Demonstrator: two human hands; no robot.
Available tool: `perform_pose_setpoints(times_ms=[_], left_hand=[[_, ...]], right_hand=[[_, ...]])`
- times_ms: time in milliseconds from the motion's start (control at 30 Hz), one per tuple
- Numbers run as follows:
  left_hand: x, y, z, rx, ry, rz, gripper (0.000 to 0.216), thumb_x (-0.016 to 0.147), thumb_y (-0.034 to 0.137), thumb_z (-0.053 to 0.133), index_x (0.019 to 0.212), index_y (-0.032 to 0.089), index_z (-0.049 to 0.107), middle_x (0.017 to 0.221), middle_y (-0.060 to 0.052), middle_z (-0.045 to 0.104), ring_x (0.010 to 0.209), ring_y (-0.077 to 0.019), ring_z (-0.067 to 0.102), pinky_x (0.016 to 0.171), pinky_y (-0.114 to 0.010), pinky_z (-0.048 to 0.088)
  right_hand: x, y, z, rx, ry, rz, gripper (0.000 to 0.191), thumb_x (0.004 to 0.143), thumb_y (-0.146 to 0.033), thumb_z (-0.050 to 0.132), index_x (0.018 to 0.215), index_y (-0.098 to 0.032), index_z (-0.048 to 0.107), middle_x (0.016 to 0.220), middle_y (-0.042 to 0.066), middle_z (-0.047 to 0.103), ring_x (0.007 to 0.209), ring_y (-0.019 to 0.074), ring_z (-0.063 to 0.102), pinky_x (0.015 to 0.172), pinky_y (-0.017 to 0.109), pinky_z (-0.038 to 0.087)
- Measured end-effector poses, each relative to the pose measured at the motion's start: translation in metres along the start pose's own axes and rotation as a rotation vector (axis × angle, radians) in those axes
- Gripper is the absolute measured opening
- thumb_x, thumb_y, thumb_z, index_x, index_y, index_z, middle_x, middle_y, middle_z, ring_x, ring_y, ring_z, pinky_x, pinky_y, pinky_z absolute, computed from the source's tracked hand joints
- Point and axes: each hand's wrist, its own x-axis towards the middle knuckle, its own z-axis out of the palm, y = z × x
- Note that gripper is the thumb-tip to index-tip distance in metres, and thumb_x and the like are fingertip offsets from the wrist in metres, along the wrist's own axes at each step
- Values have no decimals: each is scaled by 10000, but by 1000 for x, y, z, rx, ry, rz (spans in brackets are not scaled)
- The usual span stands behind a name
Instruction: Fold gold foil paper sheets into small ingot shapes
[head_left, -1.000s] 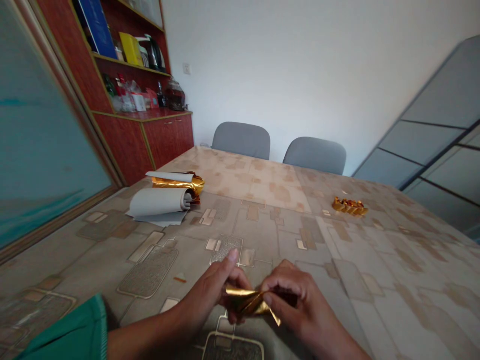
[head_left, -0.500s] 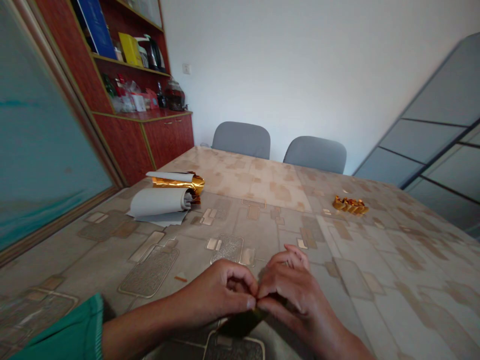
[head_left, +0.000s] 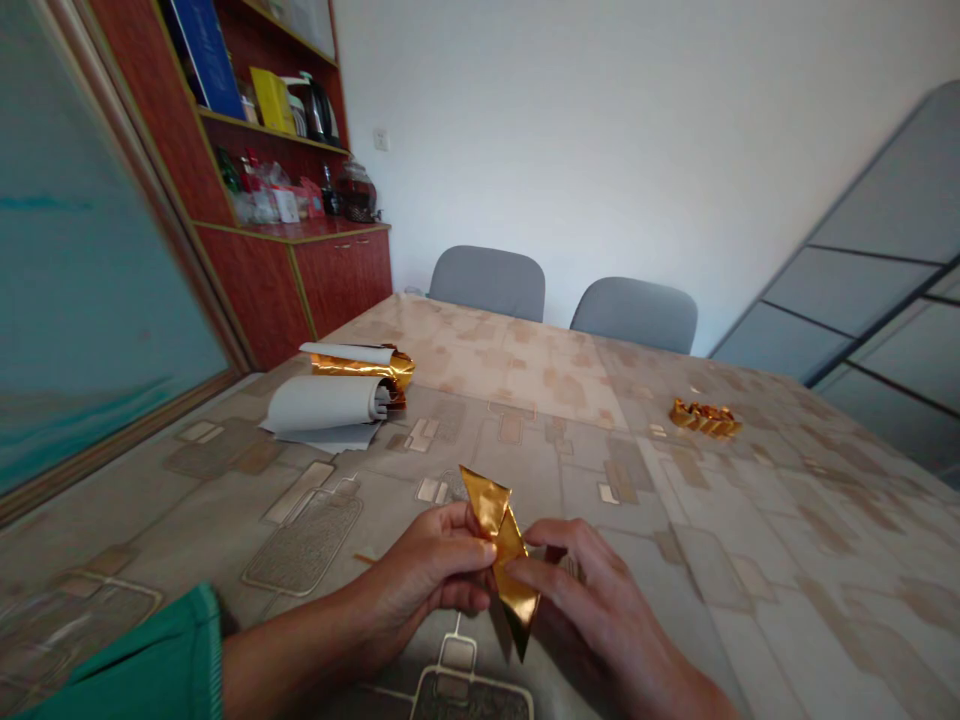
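Note:
A folded piece of gold foil paper [head_left: 491, 502], a slanted shape with pointed ends, is held up above the near part of the table. My left hand [head_left: 427, 565] pinches its left edge, thumb on the front near the middle. On the other side, my right hand [head_left: 596, 590] has its thumb against the front of the paper and its index finger at the right edge. The remaining right fingers are curled and partly hidden. Beyond my hands on the right stands a row of folded gold foil pieces [head_left: 705, 420].
Curled white-backed sheets [head_left: 322, 402] and a gold foil roll [head_left: 352, 364] lie at the left of the patterned table [head_left: 525, 375]. A thin orange strip [head_left: 365, 558] rests near my left wrist. Two grey chairs [head_left: 487, 282] stand at the far edge, beside a red cabinet [head_left: 341, 285].
The gold paper has turned upright and its shiny face now shows; before, it was low and dark under my fingers. My hands have moved slightly apart, and the view has shifted a little.

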Motion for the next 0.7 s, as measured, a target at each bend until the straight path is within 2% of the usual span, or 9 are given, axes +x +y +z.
perform_pose_setpoints(times_ms=[167,300,433,567,700], left_hand=[[-2,0,0,-102,20,-27,345,661,222,808,955,144,644,879,-26,709,758,-138,674,703,-253,549],[-2,-2,1,-111,-14,-81,350,653,224,823,944,135,650,857,-31,718,679,-113,668,654,-224,532],[-2,-5,0,-93,-7,-90,305,655,205,817,898,143,646,802,-5,698,618,-90,641,609,-205,509],[-1,-6,-2,-77,27,-56,367,640,261,873,891,149,630,812,-10,700,651,-100,654,636,-215,524],[-1,-6,-1,-94,-5,-40,440,631,340,911,904,147,625,841,-32,720,662,-93,660,639,-197,519]], right_hand=[[0,5,-6,-132,-32,-96,489,982,-63,529,1433,-252,523,1280,93,654,1086,233,614,894,357,523],[3,6,-9,-130,87,-170,262,1013,-120,540,1239,-209,638,1067,71,730,900,207,632,754,336,521],[6,5,-14,-112,127,-254,253,1015,-135,554,1230,-217,659,942,45,761,788,195,620,692,335,504],[6,4,-13,-36,88,-172,248,990,-157,597,1215,-224,675,1006,76,710,845,198,617,704,314,525],[5,2,-9,6,70,-68,205,963,-216,661,1163,-236,702,984,73,657,866,202,612,708,309,530]])
